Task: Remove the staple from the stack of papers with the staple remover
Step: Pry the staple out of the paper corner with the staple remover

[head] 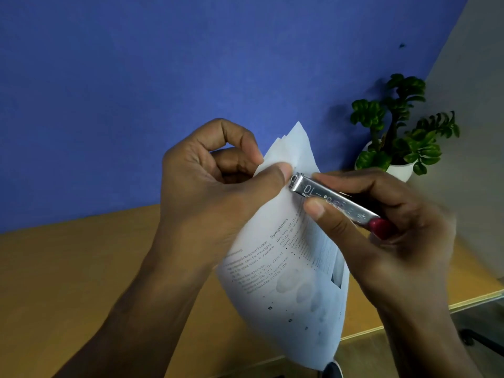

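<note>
At frame centre, above the counter (81,268), the left hand (207,184) pinches the papers (286,268) near their top corner, steadying them. The right hand (381,222) grips the remover (327,199), tip pressed beside the left thumb, probably where the hidden staple sits.

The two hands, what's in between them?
In the head view, the stack of papers hangs between the left hand and right hand; the staple remover bridges the top.
</note>
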The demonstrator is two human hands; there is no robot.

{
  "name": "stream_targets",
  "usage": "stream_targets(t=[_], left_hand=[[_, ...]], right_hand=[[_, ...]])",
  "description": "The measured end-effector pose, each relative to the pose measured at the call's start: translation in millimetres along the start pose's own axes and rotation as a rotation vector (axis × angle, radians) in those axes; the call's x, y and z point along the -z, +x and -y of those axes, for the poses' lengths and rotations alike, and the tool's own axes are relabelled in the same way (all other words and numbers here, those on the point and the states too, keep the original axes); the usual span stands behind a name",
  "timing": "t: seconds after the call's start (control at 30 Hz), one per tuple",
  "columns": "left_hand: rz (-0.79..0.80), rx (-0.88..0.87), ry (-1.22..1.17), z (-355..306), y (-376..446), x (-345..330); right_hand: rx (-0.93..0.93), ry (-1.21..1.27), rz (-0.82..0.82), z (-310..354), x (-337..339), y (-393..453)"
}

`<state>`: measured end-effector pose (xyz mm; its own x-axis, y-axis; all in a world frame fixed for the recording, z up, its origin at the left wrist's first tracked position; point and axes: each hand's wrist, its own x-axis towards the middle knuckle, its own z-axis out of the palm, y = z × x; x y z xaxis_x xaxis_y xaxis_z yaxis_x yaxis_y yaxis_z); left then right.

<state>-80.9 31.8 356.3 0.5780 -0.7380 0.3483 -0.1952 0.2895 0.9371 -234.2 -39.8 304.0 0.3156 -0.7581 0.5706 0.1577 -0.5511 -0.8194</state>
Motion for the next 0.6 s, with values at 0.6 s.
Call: stream_targets(t=[0.6], left_hand=[[0.043,0.185,-0.215,5.7,-0.1,-3.5]], right_hand=[[0.018,-0.014,0.027,-7.0,1.6,2.9]])
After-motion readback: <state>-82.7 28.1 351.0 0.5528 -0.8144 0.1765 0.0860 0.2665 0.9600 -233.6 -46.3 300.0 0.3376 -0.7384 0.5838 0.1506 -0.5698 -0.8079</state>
